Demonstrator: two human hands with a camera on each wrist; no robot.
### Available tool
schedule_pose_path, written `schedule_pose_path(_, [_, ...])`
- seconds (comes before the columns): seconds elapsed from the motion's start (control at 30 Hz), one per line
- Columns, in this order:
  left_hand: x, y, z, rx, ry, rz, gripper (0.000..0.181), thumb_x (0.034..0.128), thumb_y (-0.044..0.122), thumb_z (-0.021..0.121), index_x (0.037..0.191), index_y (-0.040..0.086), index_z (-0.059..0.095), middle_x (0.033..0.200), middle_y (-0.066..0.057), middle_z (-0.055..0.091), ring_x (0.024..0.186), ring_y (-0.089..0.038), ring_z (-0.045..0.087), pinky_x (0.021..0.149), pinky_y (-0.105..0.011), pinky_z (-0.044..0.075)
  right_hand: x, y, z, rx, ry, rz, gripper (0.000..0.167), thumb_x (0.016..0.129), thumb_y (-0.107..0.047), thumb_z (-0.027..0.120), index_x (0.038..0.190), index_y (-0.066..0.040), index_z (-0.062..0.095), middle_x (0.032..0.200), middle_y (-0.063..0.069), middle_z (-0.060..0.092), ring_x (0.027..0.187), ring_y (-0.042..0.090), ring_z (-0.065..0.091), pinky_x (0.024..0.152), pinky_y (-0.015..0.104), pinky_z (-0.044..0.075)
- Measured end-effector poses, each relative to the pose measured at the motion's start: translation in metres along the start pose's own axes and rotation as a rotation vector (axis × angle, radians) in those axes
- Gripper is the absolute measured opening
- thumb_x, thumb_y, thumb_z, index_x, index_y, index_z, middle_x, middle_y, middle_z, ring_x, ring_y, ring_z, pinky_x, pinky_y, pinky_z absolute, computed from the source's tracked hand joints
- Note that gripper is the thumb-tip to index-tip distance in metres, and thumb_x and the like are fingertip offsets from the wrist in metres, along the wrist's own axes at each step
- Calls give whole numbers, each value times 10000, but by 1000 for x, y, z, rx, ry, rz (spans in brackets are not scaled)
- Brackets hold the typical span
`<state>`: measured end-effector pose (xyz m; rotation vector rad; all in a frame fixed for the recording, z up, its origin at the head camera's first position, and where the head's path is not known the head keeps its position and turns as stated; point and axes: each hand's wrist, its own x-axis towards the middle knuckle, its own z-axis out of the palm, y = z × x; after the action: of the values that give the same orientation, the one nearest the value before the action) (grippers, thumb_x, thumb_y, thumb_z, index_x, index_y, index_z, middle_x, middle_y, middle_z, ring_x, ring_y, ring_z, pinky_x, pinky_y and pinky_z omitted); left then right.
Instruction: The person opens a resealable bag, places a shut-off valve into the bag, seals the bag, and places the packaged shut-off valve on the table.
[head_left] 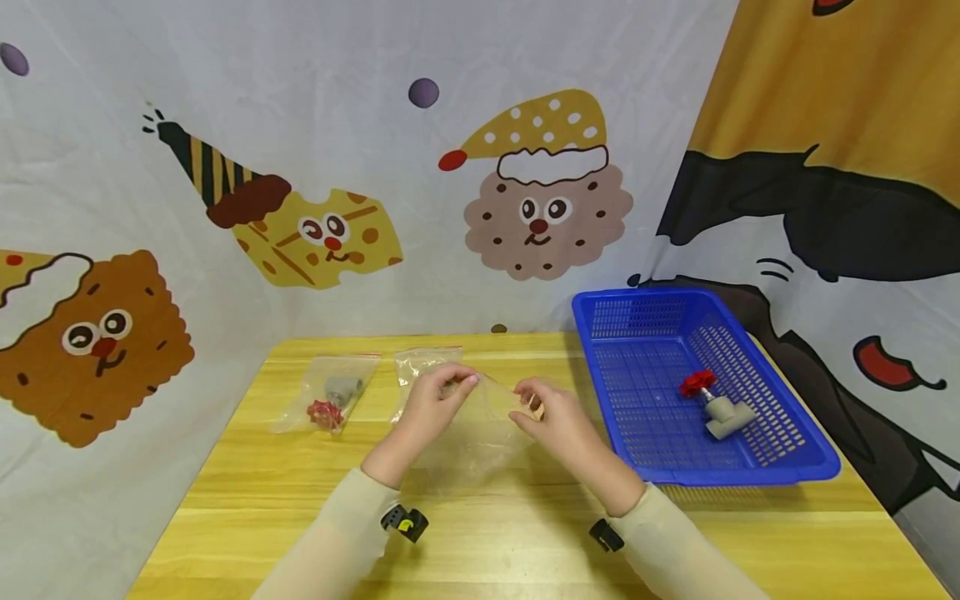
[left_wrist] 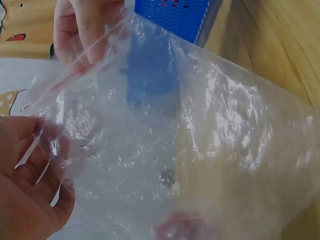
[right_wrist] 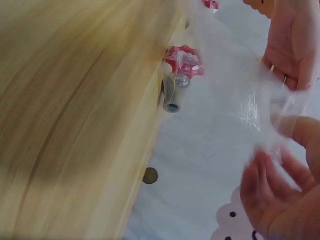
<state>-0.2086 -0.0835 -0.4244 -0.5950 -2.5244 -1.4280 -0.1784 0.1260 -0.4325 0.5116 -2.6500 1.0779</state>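
A clear plastic bag hangs between both hands above the table. My left hand pinches its upper edge between thumb and fingers. On the other side of the opening, my right hand grips the bag with curled fingers. The left wrist view shows the bag spread wide, a red line along its edge, with my left hand at the lower left and my right hand at the top. In the right wrist view the film partly covers the fingers of my right hand.
On the right stands a blue basket holding a grey valve with a red handwheel. A bagged valve with a red handwheel lies at the table's left. Another clear bag lies behind my left hand. A printed curtain hangs behind.
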Motion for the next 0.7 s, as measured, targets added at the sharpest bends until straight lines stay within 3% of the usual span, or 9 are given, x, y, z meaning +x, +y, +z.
schedule_pose_path(0.13, [-1, 0, 0, -32, 32, -52, 173, 925, 290, 613, 994, 162, 707, 989, 15, 684, 931, -144, 628, 809, -333, 548, -1, -7, -3, -65, 94, -27, 312, 784, -170, 782, 1033, -135, 597, 1050, 27, 517, 904, 194, 534, 726, 308, 493])
schedule_pose_path(0.3, [-1, 1, -1, -55, 47, -61, 177, 925, 298, 612, 991, 163, 707, 994, 17, 684, 927, -143, 633, 808, -324, 551, -2, -16, -6, 3, 140, -129, 118, 852, -162, 713, 941, -146, 636, 945, -31, 582, 831, 133, 561, 694, 292, 502])
schedule_pose_path(0.4, [-2, 2, 0, -66, 60, -34, 186, 926, 288, 611, 997, 144, 705, 995, -1, 688, 925, -161, 640, 817, -342, 552, -3, -21, -6, 56, 76, -129, 129, 866, -197, 701, 976, -137, 668, 939, -46, 632, 847, 119, 594, 724, 312, 529])
schedule_pose_path(0.57, [-2, 3, 2, -93, 94, -8, 164, 918, 251, 625, 977, 124, 709, 986, -17, 693, 925, -172, 644, 829, -338, 550, -5, -25, -2, -9, -59, -57, 295, 830, -230, 739, 1095, -115, 676, 1001, -18, 669, 889, 129, 627, 769, 312, 544])
schedule_pose_path(0.7, [-2, 2, 6, -94, 101, 26, 150, 915, 216, 628, 962, 100, 710, 981, -22, 688, 938, -166, 640, 841, -288, 544, -5, -23, 1, -24, -114, -11, 239, 854, -174, 710, 1083, -109, 689, 927, -35, 658, 833, 93, 614, 724, 249, 533])
